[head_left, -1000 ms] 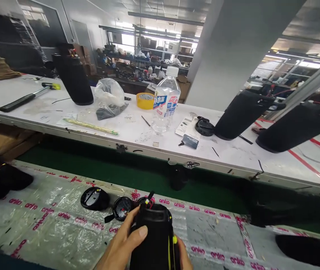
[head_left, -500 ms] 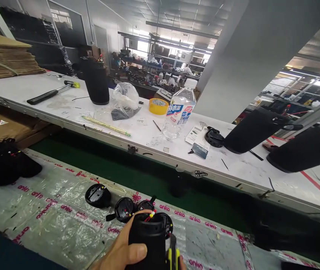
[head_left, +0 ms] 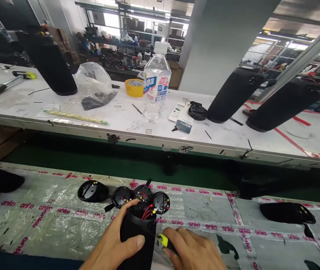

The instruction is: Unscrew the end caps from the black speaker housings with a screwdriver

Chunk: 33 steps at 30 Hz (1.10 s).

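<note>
My left hand (head_left: 120, 240) is wrapped round a black cloth-covered cylinder (head_left: 138, 240), thumb across its front. Red wires with small yellow and white connectors (head_left: 147, 213) stick out of its open top. At the cylinder's right side, my right hand (head_left: 192, 247) grips a yellow-and-black handled tool (head_left: 164, 240); its thin tip meets the cylinder near the upper edge. Just behind the cylinder lie round black caps with wiring, among them a right one (head_left: 161, 202) and a left one (head_left: 122, 197). A further short black piece (head_left: 92, 191) rests to their left.
Plastic film printed with pink lettering (head_left: 72, 228) covers the near surface. Across a green strip (head_left: 137, 163), a white shelf (head_left: 126, 112) holds a bottle (head_left: 156, 84), yellow tape (head_left: 134, 88), a hammer (head_left: 5, 85) and upright black cylinders (head_left: 231, 95).
The view has shifted, so the shelf items appear further left. My right hand has come into fuller view with the yellow-and-black tool, and the red wires show more clearly.
</note>
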Each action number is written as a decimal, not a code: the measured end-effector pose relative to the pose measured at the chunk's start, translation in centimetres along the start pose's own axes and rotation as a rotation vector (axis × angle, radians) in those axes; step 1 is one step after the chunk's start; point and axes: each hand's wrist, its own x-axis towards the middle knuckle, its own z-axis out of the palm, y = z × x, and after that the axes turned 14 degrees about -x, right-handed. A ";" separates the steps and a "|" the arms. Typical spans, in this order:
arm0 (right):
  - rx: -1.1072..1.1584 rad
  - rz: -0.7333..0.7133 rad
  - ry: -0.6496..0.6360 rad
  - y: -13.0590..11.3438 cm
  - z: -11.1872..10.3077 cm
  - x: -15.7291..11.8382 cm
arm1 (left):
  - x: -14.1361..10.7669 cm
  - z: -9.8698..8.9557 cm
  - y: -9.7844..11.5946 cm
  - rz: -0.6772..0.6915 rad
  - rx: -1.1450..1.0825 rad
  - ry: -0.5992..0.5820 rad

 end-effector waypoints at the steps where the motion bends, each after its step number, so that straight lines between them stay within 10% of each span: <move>1: -0.033 -0.015 0.005 0.1 -0.4 0.3 | 0.0 0.0 0.2 0.009 0.012 0.022; 21: -0.271 -0.148 -0.060 -0.1 -2.3 1.5 | 0.2 0.0 0.1 -0.018 0.049 -0.015; 33: -0.429 -0.206 -0.095 -0.4 -3.0 1.8 | 0.3 0.9 -1.0 0.158 0.259 0.173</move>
